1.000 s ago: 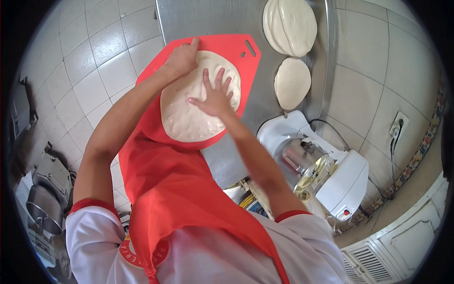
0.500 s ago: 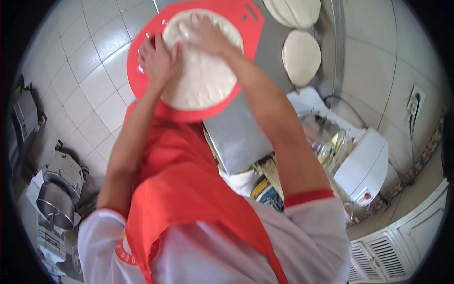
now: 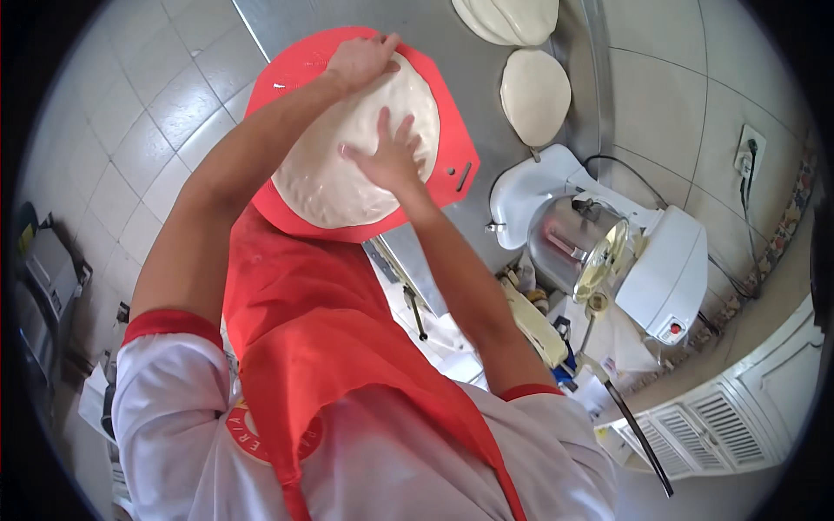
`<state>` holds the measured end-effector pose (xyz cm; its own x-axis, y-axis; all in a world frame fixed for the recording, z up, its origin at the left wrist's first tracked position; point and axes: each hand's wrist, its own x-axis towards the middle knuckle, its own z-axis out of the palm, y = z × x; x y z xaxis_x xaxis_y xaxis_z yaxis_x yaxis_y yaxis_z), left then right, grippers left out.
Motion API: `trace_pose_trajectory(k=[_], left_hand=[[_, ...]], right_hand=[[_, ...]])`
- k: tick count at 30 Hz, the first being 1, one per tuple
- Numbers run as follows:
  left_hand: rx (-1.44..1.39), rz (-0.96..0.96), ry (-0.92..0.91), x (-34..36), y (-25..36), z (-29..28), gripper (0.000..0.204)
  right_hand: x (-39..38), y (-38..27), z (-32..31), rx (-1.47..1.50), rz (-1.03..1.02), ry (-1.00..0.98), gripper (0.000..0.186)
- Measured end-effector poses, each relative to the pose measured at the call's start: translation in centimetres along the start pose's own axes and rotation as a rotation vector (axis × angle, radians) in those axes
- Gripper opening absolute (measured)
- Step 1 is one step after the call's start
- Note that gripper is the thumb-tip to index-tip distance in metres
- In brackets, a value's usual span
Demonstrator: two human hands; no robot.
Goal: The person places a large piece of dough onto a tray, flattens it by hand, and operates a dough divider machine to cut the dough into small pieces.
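A wide round of pale dough [image 3: 334, 174] lies on a red board [image 3: 449, 143] with a slotted handle end, now at the right. My left hand [image 3: 360, 62] is at the far edge, its fingers hooked over the board's rim and the thumb near the dough. Flat on the right part of the dough rests my right hand [image 3: 391, 161], fingers spread apart. Small dents mark the dough's surface, and my left forearm crosses over its left side.
Beyond the board stretches a steel table [image 3: 417, 26]. Another flat dough round [image 3: 536, 97] and a folded dough piece [image 3: 512, 19] lie at its right. A white stand mixer [image 3: 665, 269] with a steel bowl [image 3: 565, 243] stands nearer, beside the tiled wall.
The red board has turned clockwise, its slotted end swinging from the far right down to the right. My left hand has moved to the far rim; my right hand has come nearer over the dough.
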<state>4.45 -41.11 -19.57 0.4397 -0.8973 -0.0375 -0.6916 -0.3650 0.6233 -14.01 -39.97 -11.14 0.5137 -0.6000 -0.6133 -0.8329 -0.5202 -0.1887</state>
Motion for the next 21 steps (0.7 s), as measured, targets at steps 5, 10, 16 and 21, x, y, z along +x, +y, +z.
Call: trace_pose_trajectory(k=[5, 10, 16, 21], left_hand=[[-0.187, -0.103, -0.023, 2.0, 0.3, -0.8, 0.045], [-0.355, -0.279, 0.055, -0.5, -0.4, -1.9, 0.042], [-0.315, -0.306, 0.356, -5.2, -1.9, -2.3, 0.041], [0.043, -0.447, 0.391, -8.6, 0.7, -2.6, 0.045]], right_hand=[[5.1, 2.9, -0.5, -0.170, -0.048, 0.052, 0.120], [7.2, 2.8, -5.1, -0.339, -0.340, -0.049, 0.115], [9.8, 1.5, -6.2, -0.425, -0.627, -0.062, 0.113], [13.7, -1.3, -4.9, -0.454, -0.709, -0.037, 0.096]])
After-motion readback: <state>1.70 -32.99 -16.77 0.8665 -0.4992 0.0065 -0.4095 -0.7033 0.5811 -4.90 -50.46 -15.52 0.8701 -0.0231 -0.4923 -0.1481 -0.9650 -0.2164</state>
